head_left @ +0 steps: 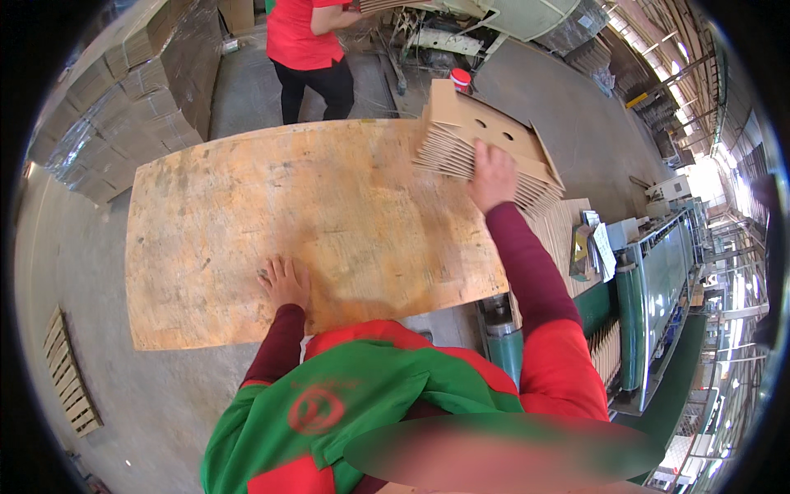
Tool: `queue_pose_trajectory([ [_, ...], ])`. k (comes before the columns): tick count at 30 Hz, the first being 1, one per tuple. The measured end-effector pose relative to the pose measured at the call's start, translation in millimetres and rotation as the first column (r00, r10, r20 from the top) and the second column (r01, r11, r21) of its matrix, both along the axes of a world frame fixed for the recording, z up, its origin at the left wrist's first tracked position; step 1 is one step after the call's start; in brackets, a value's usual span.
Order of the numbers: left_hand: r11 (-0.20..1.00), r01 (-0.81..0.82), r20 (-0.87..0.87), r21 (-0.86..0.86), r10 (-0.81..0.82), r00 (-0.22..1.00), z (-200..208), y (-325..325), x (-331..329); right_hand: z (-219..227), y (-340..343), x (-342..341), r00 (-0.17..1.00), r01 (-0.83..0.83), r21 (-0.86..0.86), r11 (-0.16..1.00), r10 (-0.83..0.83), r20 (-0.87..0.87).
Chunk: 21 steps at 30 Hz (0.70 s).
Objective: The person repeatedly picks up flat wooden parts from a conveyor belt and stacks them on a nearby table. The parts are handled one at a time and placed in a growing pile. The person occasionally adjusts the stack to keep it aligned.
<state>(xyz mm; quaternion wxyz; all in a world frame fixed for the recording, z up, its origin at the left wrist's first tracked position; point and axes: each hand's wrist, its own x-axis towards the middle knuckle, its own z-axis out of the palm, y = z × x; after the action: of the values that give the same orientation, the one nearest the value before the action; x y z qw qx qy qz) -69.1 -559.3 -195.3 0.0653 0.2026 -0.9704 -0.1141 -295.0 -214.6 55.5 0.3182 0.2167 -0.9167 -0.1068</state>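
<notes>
A stack of folded brown cardboard pieces (448, 152) leans over the far right corner of a worn wooden tabletop (247, 214). The top piece has two dark oval holes. My right hand (494, 174) reaches out to the near side of the stack, its fingers bent over the edge of the upper cardboard; the thumb is hard to make out. Flat on the wood near the front edge lies my left hand (285, 282), fingers spread and holding nothing.
More flat cardboard (559, 235) and some papers (603, 251) lie right of the table, beside a conveyor machine with green rollers (632, 329). Wrapped carton stacks (156, 90) stand far left, a wooden pallet (70, 375) near left. Beyond the table, a person in red (304, 37) holds cardboard.
</notes>
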Motion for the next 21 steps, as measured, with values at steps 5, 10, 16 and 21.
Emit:
queue_pose_trajectory([
  [5, 1.000, 0.004, 0.066, -0.002, -0.004, 0.998, 8.8, -1.2, -2.1, -72.2, -72.0, -39.5, 0.975, 0.203, 0.167, 0.965, -0.215, 0.060],
  [10, 1.000, -0.012, 0.099, 0.006, 0.012, 0.995, 16.1, 3.3, -4.6, -135.9, -118.9, -10.0, 0.924, 0.212, 0.236, 0.948, -0.273, 0.269],
  [16, 1.000, 0.003, 0.160, -0.010, -0.002, 0.987, 20.2, 4.7, -6.0, -138.4, -157.2, 14.0, 0.863, 0.212, 0.090, 0.973, -0.230, 0.450],
  [21, 1.000, -0.008, 0.172, -0.030, 0.013, 0.985, 18.7, 5.9, -6.0, -81.5, -154.4, 24.3, 0.877, 0.200, -0.071, 0.977, -0.146, 0.459],
])
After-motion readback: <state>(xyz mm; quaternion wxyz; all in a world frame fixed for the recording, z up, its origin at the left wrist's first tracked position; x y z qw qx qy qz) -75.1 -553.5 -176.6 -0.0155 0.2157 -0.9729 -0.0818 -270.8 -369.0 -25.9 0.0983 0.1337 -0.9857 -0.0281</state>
